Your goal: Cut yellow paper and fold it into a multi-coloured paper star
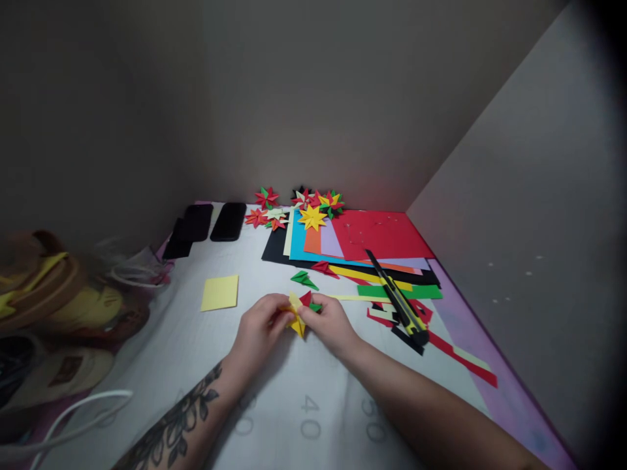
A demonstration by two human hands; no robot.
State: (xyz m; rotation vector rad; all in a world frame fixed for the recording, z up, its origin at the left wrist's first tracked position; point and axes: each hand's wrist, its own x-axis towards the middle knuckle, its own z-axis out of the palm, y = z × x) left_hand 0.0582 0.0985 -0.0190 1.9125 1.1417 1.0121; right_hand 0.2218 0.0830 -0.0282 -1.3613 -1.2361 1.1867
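Between my two hands is a partly assembled folded-paper star (299, 324) with yellow, red and green points. My left hand (263, 325) pinches its yellow side. My right hand (331, 324) grips the other side, thumb on the front, close to the red and green points. Part of the star is hidden behind my fingers. Just beyond my hands lie a loose green folded piece (304, 280) and a red folded piece (325, 268). A pad of yellow sticky notes (220, 293) rests to the left of my left hand.
Finished paper stars (312, 217) lie at the back on coloured paper sheets (382, 232). A yellow-black box cutter (399, 300) lies at right among paper strips (460, 358). A black phone (228, 222) lies back left; a cap (63, 378) and white cable (81, 408) sit left.
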